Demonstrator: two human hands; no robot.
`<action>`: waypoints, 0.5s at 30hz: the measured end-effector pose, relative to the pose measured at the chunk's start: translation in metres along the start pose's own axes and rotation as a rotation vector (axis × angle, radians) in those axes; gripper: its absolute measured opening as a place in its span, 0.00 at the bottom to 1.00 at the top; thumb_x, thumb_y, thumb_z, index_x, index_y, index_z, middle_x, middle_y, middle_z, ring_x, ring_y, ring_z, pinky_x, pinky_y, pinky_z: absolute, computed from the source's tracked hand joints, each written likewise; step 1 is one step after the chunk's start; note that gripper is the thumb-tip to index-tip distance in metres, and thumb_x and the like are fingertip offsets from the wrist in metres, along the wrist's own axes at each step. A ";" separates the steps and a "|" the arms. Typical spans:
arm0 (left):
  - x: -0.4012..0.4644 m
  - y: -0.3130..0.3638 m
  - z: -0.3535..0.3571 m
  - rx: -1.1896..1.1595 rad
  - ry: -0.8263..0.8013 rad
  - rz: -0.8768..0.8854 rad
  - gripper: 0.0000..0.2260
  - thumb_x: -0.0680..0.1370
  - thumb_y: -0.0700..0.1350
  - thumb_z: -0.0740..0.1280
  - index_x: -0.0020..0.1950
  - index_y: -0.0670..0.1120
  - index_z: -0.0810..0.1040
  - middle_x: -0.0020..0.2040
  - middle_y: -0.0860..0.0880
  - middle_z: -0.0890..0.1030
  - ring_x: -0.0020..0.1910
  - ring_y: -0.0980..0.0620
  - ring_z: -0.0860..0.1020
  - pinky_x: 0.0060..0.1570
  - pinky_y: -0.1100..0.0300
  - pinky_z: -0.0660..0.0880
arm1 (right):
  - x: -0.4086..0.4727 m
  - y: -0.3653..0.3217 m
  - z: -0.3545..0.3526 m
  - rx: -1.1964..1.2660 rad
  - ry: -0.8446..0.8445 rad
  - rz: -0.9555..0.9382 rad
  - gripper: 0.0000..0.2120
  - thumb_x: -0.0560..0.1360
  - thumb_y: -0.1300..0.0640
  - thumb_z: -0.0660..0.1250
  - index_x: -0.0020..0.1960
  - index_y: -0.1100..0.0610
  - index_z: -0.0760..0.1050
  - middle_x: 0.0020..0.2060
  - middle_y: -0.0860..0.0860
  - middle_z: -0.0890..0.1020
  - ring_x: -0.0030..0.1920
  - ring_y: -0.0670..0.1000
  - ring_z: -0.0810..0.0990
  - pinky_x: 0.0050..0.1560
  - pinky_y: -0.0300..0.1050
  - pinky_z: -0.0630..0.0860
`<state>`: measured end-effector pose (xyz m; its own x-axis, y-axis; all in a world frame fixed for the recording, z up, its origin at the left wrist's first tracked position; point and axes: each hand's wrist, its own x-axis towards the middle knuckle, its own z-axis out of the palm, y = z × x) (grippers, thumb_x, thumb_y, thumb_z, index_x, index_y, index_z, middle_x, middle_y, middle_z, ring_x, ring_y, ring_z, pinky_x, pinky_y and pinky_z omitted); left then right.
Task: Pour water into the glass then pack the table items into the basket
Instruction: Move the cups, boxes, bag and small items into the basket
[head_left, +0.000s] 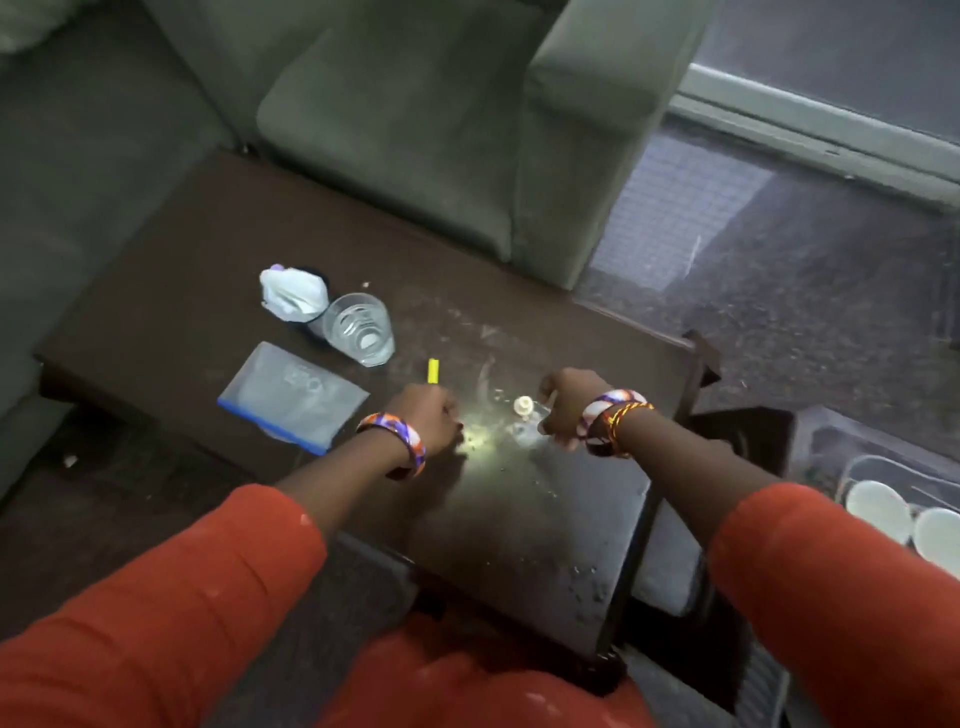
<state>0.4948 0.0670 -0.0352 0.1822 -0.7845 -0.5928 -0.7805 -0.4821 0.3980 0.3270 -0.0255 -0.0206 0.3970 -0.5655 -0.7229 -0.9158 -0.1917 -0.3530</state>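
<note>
Red sleeves filled the bottom of the frame, both forearms reaching up to a dark worktop at centre. At centre frame the left hand was curled, a yellow marker projecting beyond its knuckles; whether the fingers actually held the marker could not be confirmed. Just right of it, the right hand was curled around a small clear bottle with a pale cap, lying low on the worktop; the grip appeared to be grasping it, although glare obscured the fingers.

The glass stood upright at upper left of the hands, well apart from the bottle, and seemed to contain some water. A crumpled white tissue lay just beyond the glass, and a clear zip bag with a blue seal lay flat below it, near the left wrist.

Judgement: pouring seemed complete or nearly so, with packing about to begin. A clear container holding white discs sat at the right edge, possibly the basket. The next move called for gathering the items and carrying them across to it.
</note>
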 end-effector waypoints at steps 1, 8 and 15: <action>0.002 -0.017 -0.001 -0.015 0.016 -0.038 0.10 0.72 0.42 0.66 0.51 0.42 0.81 0.53 0.40 0.83 0.56 0.42 0.79 0.56 0.55 0.75 | 0.011 -0.007 0.009 0.004 0.036 0.010 0.20 0.71 0.61 0.68 0.62 0.61 0.72 0.52 0.60 0.81 0.47 0.56 0.81 0.47 0.41 0.75; 0.004 -0.104 -0.004 -0.126 0.146 -0.079 0.07 0.73 0.45 0.64 0.45 0.45 0.81 0.48 0.43 0.83 0.49 0.41 0.80 0.51 0.49 0.78 | 0.071 -0.029 0.069 0.012 0.165 0.159 0.18 0.71 0.61 0.65 0.61 0.59 0.73 0.57 0.64 0.77 0.61 0.63 0.73 0.60 0.50 0.73; 0.021 -0.165 -0.040 -0.285 0.445 -0.141 0.09 0.73 0.43 0.62 0.46 0.43 0.82 0.47 0.41 0.84 0.46 0.40 0.81 0.50 0.52 0.77 | 0.097 -0.062 0.096 -0.023 0.221 0.167 0.13 0.73 0.65 0.59 0.54 0.58 0.78 0.56 0.62 0.76 0.55 0.63 0.78 0.54 0.47 0.73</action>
<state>0.6510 0.1145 -0.0857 0.5573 -0.7640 -0.3253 -0.5487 -0.6329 0.5463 0.4280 0.0087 -0.1258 0.2197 -0.7518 -0.6217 -0.9695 -0.0975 -0.2247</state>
